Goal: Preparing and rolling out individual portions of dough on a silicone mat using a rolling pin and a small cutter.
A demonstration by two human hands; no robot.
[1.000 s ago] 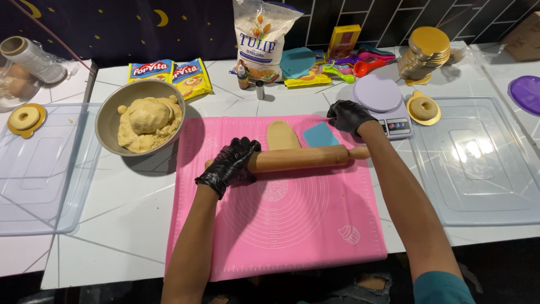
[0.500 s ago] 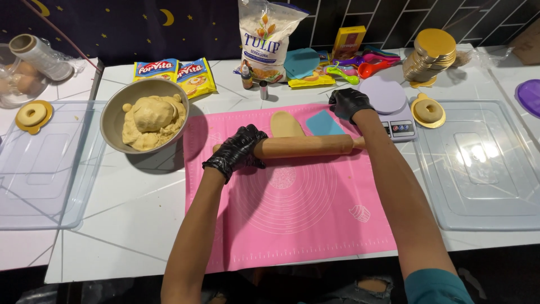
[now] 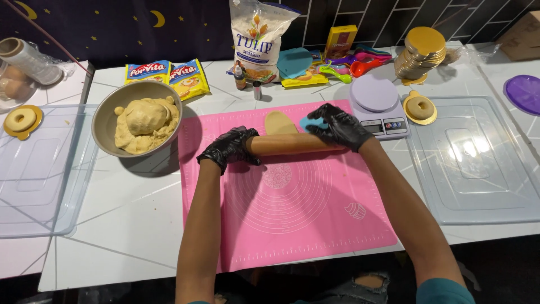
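Both my hands wear black gloves and press on a wooden rolling pin (image 3: pixel 287 143) lying across the far part of a pink silicone mat (image 3: pixel 292 208). My left hand (image 3: pixel 229 147) covers the pin's left end and my right hand (image 3: pixel 337 126) covers its right end. Just beyond the pin, a flattened oval of tan dough (image 3: pixel 279 122) lies on the mat. A blue scraper (image 3: pixel 310 122) peeks out under my right fingers. A metal bowl (image 3: pixel 107 121) left of the mat holds a mound of dough (image 3: pixel 145 121).
A lilac kitchen scale (image 3: pixel 378 104) stands right of the mat. Clear plastic lids lie at the left (image 3: pixel 34 174) and right (image 3: pixel 478 163). Shaped dough rings on gold discs (image 3: pixel 421 107) (image 3: pixel 21 120), a flour bag (image 3: pixel 260 39), margarine packets (image 3: pixel 169 76) and coloured measuring spoons (image 3: pixel 349 65) line the back.
The rolling pin and both hands have moved farther away across the mat, up against the dough oval. My right hand now partly covers the blue scraper.
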